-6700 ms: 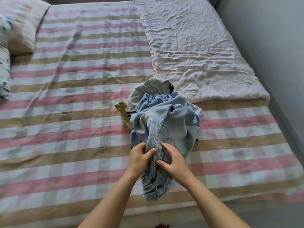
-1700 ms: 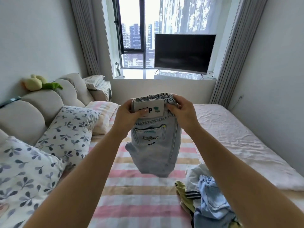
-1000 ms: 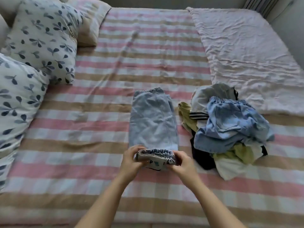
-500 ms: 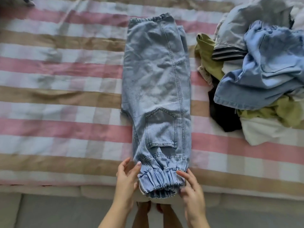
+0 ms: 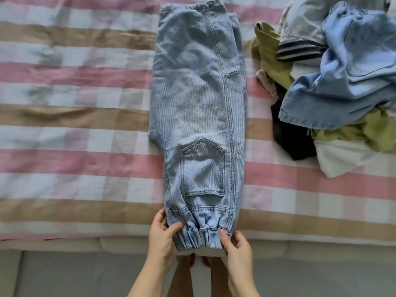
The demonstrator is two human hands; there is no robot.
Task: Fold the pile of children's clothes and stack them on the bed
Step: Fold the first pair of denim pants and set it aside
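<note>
A pair of small light-blue jeans (image 5: 199, 108) lies flat on the striped bed cover (image 5: 75, 116), folded lengthwise leg on leg, waistband far from me and elastic cuffs at the bed's near edge. My left hand (image 5: 160, 234) pinches the left side of the cuffs. At the cuffs' right side my right hand (image 5: 235, 243) pinches them too. The unfolded pile of clothes (image 5: 334, 82) lies to the right of the jeans, a denim garment on top.
The bed's near edge (image 5: 85, 243) runs across the lower part of the view, with grey floor (image 5: 64, 275) below it. My feet show under the cuffs. Bare striped cover spreads to the left of the jeans.
I lifted the jeans from the pile, held them up by the waistband, then laid them flat on the cover. Over the last half second my hands closed onto the cuffs.
</note>
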